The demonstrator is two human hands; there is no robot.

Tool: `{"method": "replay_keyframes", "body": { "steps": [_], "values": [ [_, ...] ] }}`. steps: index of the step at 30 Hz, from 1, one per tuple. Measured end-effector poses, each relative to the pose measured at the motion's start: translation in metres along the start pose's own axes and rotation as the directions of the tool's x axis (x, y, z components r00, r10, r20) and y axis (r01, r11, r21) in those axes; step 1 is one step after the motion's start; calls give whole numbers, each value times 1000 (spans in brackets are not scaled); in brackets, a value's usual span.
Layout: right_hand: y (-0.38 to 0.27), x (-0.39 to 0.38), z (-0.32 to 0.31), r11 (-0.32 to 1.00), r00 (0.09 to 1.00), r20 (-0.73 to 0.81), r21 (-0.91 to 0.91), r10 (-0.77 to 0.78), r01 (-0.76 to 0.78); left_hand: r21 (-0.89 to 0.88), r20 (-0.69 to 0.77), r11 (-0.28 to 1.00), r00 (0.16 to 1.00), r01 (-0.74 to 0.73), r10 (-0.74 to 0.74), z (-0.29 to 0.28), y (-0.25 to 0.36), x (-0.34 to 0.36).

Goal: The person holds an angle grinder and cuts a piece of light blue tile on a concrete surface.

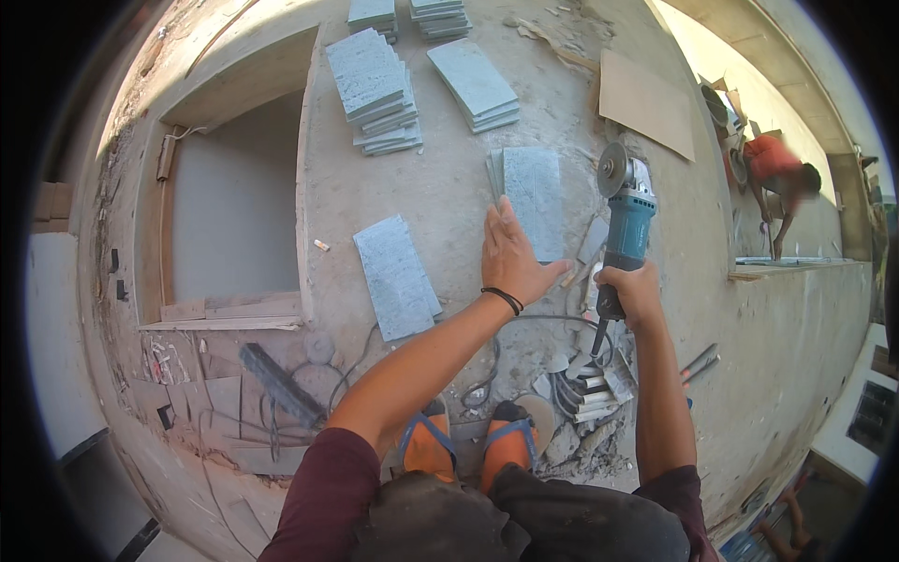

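My right hand (629, 288) grips a teal and black angle grinder (627, 225) by its body and rear handle, its disc and guard pointing away from me. My left hand (513, 253) has its fingers stretched out and thumb spread, over the near left part of a small stack of pale blue-grey tiles (534, 187); whether it touches them I cannot tell. Another few tiles (389, 272) lie to the left of that hand. The grinder's black cord runs down from the handle onto the dusty floor.
Tile stacks (365, 75) stand farther off, beside a cardboard sheet (646, 103). A framed opening (304, 234) is at left. Cords, rubble and offcuts (590, 403) lie around my sandalled feet (508, 436). At right, a person in red (777, 164) bends over beyond a ledge.
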State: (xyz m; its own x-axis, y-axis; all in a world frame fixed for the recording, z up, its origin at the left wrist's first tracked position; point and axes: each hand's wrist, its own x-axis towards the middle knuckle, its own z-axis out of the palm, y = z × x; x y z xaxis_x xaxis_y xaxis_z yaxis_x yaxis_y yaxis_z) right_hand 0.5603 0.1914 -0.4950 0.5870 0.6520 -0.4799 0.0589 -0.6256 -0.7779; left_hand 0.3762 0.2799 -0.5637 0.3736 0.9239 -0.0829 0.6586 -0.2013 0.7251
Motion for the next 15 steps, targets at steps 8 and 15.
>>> {"method": "replay_keyframes", "body": {
  "steps": [8, 15],
  "values": [
    [18, -33, -26, 997, 996, -68, 57, 52, -48, -102, -21, 967, 972, 233, -236, 29, 13, 17],
    [11, -32, -9, 997, 999, -44, 79, 7, -3, -172, -63, 948, 957, 268, -282, -21, 2, -1]
  ]
}}
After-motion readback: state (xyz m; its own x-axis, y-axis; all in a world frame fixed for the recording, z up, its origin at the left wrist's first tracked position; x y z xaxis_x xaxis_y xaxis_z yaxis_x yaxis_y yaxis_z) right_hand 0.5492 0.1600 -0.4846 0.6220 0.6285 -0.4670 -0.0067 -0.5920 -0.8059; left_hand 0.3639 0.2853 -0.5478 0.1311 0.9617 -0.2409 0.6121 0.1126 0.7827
